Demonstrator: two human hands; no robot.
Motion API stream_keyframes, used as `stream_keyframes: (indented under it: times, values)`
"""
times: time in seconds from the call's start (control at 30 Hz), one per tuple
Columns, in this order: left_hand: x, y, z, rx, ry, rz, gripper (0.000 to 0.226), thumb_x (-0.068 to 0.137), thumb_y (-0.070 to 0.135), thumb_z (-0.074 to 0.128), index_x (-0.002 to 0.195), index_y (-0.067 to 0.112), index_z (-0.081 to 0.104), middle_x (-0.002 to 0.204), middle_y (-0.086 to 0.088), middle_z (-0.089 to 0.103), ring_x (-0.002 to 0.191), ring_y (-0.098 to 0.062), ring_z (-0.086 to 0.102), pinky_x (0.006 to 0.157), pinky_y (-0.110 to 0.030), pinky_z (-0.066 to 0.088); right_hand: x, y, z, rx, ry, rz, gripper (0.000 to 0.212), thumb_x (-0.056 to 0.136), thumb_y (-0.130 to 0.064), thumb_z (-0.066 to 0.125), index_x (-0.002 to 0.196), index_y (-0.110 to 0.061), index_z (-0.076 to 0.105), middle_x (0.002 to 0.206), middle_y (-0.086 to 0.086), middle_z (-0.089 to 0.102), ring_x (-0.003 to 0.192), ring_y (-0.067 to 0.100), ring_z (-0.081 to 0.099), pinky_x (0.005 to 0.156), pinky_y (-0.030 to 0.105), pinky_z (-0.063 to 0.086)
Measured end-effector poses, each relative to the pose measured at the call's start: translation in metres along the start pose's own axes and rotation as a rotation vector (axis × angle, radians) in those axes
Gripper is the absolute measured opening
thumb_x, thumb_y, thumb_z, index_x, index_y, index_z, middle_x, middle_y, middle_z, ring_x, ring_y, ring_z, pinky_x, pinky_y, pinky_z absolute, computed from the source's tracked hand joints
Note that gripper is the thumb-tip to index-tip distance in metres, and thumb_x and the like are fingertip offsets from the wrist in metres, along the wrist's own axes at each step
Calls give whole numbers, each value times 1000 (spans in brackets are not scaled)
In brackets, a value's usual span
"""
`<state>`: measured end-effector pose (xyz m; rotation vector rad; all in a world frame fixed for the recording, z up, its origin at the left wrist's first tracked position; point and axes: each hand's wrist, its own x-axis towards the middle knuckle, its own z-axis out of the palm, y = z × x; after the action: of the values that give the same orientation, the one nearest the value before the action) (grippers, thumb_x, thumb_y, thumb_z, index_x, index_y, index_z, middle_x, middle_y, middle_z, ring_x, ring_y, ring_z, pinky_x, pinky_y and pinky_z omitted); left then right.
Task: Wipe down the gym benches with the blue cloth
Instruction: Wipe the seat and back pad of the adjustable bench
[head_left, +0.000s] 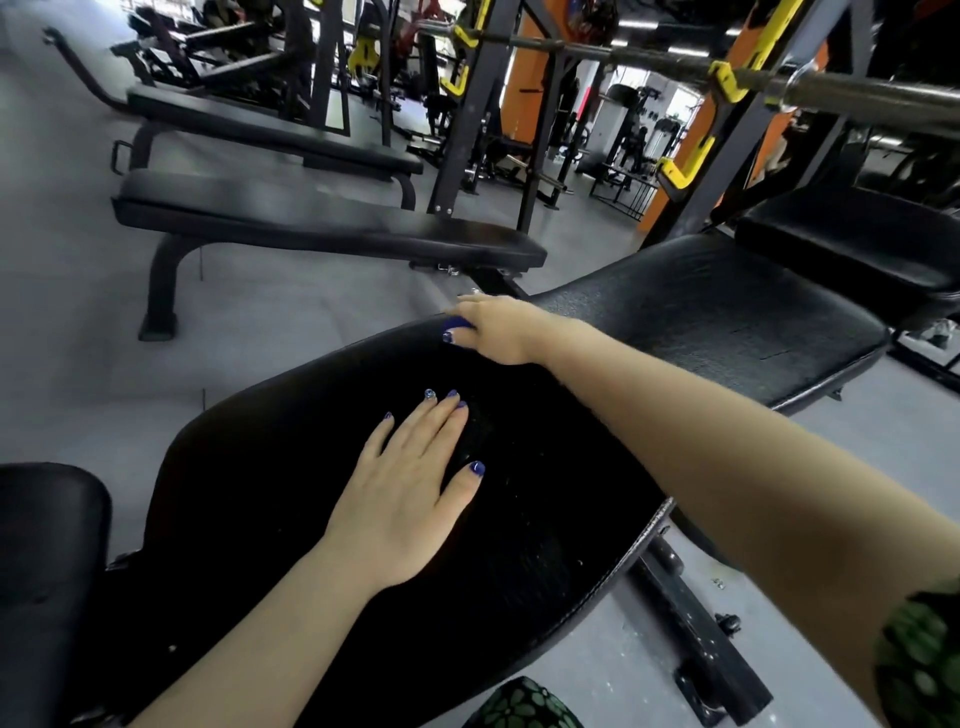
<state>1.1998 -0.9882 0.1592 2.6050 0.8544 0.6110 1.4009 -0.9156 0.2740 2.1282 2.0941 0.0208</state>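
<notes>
A long black padded bench (675, 322) runs from the lower left to the upper right of the view. My left hand (410, 483) lies flat on its near pad with the fingers straight. My right hand (498, 330) reaches to the far edge of the pad and grips the blue cloth (458, 323) there. Only a small blue patch of the cloth shows under the fingers; the rest is hidden by the hand.
A second black bench (322, 218) stands to the left across grey floor, with a third (260, 124) behind it. A rack with yellow hooks and a barbell (779, 78) crosses overhead at the upper right. A black seat pad (47, 545) sits at the lower left.
</notes>
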Motion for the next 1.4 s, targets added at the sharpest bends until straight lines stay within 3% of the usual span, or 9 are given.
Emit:
stream_keyframes:
  times: [0.1,0.33,0.5,0.57,0.7,0.9,1.07,1.2,1.4]
  values:
    - [-1,0,3,14,27,-2,68,93,58,1,154,30,-2,159,19,-12,142,5,-20,121,-33,-3,-22,46,-17,33,57,124,42,99,-47,45,130,-20,55,135,11,53,126,31,49,102,39,39]
    - [-2,1,3,-14,35,-8,73,89,61,-1,154,29,1,160,19,-10,143,5,-18,121,-34,-3,-85,51,-12,-7,155,169,43,102,-37,42,139,-16,49,155,8,33,146,24,24,113,36,25]
    - [-3,2,3,-31,42,3,76,88,61,-1,155,26,3,161,17,-7,144,3,-16,121,-35,-3,-195,31,7,14,201,44,53,98,-44,43,146,-19,42,159,-5,25,148,5,10,108,6,3]
    - [-3,1,4,-32,43,6,76,88,61,0,155,25,4,161,15,-6,144,2,-15,121,-35,-3,-232,25,9,14,186,14,62,94,-53,34,146,-20,41,160,-6,21,146,0,6,109,3,-2]
    - [-2,1,4,-11,46,6,75,89,60,1,155,24,5,161,14,-6,145,1,-15,121,-36,-2,-227,29,6,-2,142,49,62,94,-51,36,146,-18,40,160,-4,20,146,1,4,113,7,-4]
    - [-2,1,2,-29,29,3,76,89,61,3,155,23,4,162,13,-7,144,1,-16,121,-35,-1,-136,19,7,36,250,251,47,101,-36,46,138,-6,42,151,13,37,147,26,21,116,38,19]
    - [-16,-9,-3,-95,32,-14,81,88,65,6,155,19,5,162,11,-6,144,1,-19,121,-36,-2,-159,33,1,33,226,237,41,101,-36,44,132,-9,48,153,13,36,147,24,22,115,34,18]
    - [-30,-13,-1,-43,27,-40,80,87,64,2,155,22,6,161,14,-5,144,3,-16,122,-36,0,-163,23,10,-10,365,329,38,100,-34,45,123,-4,54,139,16,48,139,30,33,113,38,25]
    - [-31,-14,-1,-18,23,-37,77,89,63,1,155,24,2,161,14,-9,143,3,-18,120,-33,-5,-192,-24,41,10,341,84,49,97,-38,49,133,-5,53,150,14,41,144,27,32,118,27,15]
